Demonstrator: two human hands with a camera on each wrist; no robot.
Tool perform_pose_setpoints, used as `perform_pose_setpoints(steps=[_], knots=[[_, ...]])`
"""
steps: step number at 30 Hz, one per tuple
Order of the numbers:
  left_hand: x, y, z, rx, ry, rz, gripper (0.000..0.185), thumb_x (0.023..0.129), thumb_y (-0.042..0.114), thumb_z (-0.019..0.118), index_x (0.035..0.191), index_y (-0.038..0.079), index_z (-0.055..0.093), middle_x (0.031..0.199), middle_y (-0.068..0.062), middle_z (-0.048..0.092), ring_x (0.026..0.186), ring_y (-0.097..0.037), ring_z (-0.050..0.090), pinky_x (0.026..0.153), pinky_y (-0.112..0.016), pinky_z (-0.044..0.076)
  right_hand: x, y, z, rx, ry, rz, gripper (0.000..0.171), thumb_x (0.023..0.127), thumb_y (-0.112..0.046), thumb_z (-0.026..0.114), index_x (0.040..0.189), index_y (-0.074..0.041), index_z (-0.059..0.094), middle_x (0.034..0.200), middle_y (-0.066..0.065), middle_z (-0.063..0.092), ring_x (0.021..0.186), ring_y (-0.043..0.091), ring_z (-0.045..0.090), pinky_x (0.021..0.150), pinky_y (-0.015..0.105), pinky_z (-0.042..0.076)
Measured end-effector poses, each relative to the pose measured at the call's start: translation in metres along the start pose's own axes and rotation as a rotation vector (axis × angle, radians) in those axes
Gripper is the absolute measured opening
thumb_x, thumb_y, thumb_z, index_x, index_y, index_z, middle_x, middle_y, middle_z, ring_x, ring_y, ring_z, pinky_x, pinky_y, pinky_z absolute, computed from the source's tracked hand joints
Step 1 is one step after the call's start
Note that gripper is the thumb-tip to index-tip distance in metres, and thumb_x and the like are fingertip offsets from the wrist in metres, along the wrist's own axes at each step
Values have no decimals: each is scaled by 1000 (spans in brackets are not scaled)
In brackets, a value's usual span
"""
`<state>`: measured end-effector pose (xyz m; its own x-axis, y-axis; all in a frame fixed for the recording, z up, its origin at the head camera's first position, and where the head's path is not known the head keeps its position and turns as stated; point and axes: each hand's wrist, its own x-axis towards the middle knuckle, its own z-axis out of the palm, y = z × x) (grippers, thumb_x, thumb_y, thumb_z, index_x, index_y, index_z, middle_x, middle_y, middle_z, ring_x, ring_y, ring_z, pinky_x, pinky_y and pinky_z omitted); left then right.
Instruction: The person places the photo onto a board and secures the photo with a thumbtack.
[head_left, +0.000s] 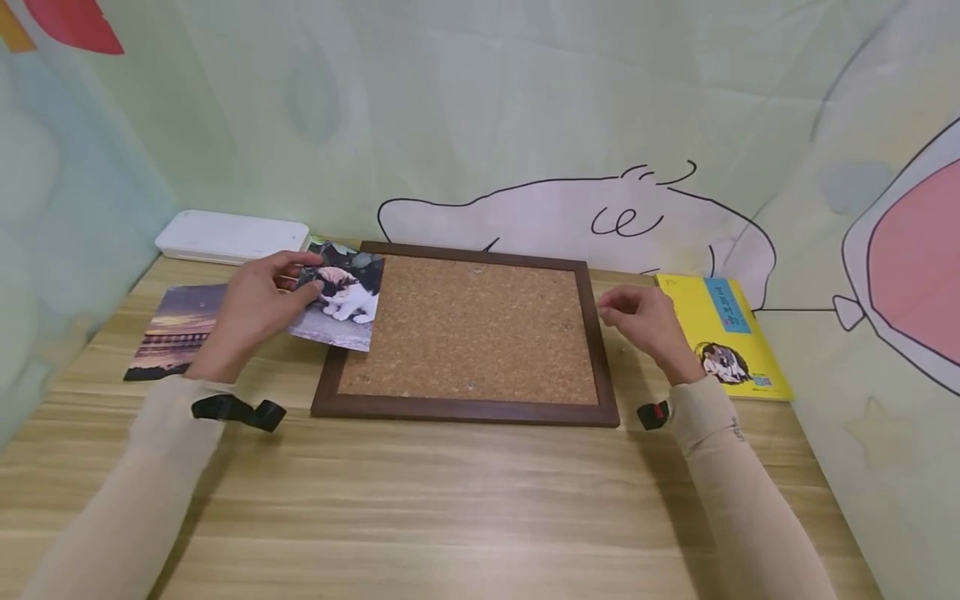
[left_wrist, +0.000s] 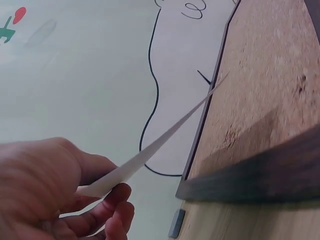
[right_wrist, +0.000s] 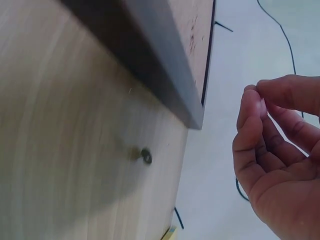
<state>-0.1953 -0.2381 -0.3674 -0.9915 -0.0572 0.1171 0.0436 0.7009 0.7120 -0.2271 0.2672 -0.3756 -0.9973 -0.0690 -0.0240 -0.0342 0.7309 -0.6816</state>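
Observation:
My left hand (head_left: 258, 304) pinches a cat photo (head_left: 351, 304) between thumb and fingers. The photo overlaps the left side of the cork board (head_left: 465, 333), which has a dark brown frame. From the left wrist view, the photo (left_wrist: 150, 150) appears nearly edge-on, tilted above the board. My right hand (head_left: 641, 321) is raised just beyond the board's right edge, thumb and finger tips brought together. The right wrist view shows those fingertips (right_wrist: 252, 107) touching; whether something tiny sits between them is unclear. A small pin-like item (right_wrist: 145, 155) lies on the table below that hand.
A sunset photo (head_left: 176, 325) lies left of the board. Behind it sits a white flat case (head_left: 232, 236), with another picture partly hidden behind the left hand. A yellow book (head_left: 765, 362) lies at the right. A printed curtain (head_left: 487, 108) hangs along the table's back edge.

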Motion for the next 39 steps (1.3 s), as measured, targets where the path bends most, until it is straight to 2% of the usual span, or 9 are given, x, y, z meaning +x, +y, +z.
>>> perform_pose_setpoints(steps=[6,10,18,23,26,29,39], knots=[[4,16,18,-38,-35,35,36,94,21,66,129,13,66,118,-20,65,100,-31,63,76,-30,46,2,-11,9,23,3,-23,21,98,-24,65,110,-9,72,106,9,69,94,25,58,81,37,46],[8,23,31,-66,-56,45,35,94,19,67,128,11,67,118,-21,65,99,-32,63,79,-33,48,3,-20,16,70,12,0,19,97,-22,65,109,-9,71,107,9,70,95,25,57,81,36,46],[14,36,54,-90,-88,82,33,91,13,68,124,7,69,107,-18,66,92,-26,62,74,-27,47,8,-35,31,133,10,-52,15,95,-19,67,104,-8,71,103,10,70,91,23,58,75,32,48],[19,45,68,-145,-117,93,33,91,9,67,124,4,68,113,-21,66,95,-30,65,83,-34,51,11,-42,39,173,-3,-92,13,94,-18,70,103,-9,74,102,7,71,88,21,58,69,29,48],[22,47,75,-151,-141,77,33,92,9,67,124,4,68,114,-22,65,98,-32,66,87,-41,52,13,-46,45,178,-18,-105,13,94,-18,70,103,-10,74,101,5,72,88,20,59,69,29,49],[22,46,79,-146,-161,68,34,91,9,66,125,3,67,112,-22,65,98,-33,66,89,-42,52,14,-51,49,178,-27,-115,12,95,-17,69,102,-10,74,101,5,72,88,20,59,70,30,49],[22,42,86,-62,-194,53,33,91,8,67,124,3,67,108,-19,65,92,-28,63,79,-35,49,21,-72,66,227,-29,-171,8,92,-15,72,97,-9,76,95,5,74,83,18,61,68,28,48]])
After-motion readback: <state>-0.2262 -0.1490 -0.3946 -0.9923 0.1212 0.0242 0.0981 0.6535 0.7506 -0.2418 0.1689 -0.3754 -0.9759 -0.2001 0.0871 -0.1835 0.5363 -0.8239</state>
